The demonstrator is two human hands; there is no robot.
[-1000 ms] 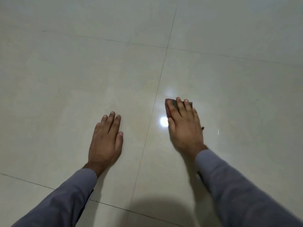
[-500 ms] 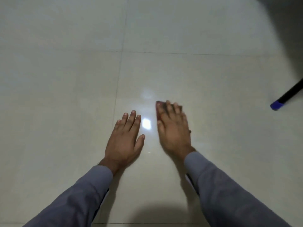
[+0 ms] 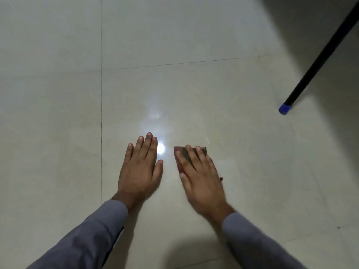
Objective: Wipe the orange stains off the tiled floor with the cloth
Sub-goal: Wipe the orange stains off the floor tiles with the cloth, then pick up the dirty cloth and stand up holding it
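Observation:
My right hand lies flat on a small dark reddish-brown cloth, pressing it onto the pale glossy tiled floor. Only the cloth's far edge and left side show past my fingers; a frayed bit sticks out at the hand's right side. My left hand rests flat on the tile just left of it, fingers together, holding nothing. A bright light reflection sits between the two hands. No orange stain is visible on the tiles around them.
A black leg with a blue foot cap stands on the floor at the upper right, slanting up to the frame's corner, with dark shadow behind it. Grout lines cross the floor left of my hands and beyond them.
My view has swung right, bringing the black leg further in. My left hand has come over the grout line to lie close beside the right hand, which still presses the cloth.

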